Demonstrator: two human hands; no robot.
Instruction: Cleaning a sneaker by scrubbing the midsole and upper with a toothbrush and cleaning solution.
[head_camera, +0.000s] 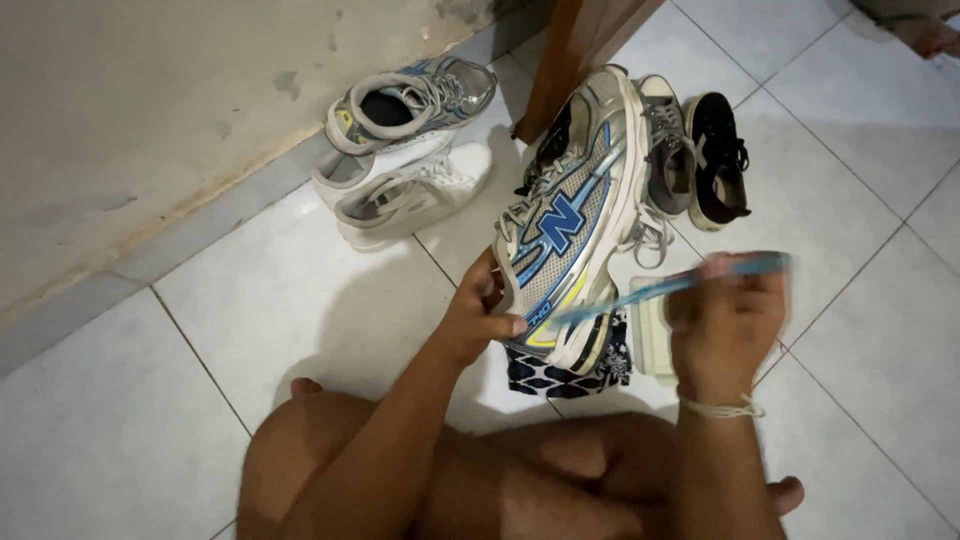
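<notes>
Bare knees on floor tiles; left hand (478, 318) grips a silver-blue sneaker (570, 215), right hand (725, 325) clasps a blurred blue brush (665, 287) touching it

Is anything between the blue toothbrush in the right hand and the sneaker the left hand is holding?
Nothing visible. The thin blue toothbrush in the right hand already reaches the silver-and-blue mesh sneaker, held by the left hand.

White tiled floor (300, 290) with grey grout lines. A scuffed pale wall (150, 110) stands left. A brown wooden door frame (575, 45) rises behind.
</notes>
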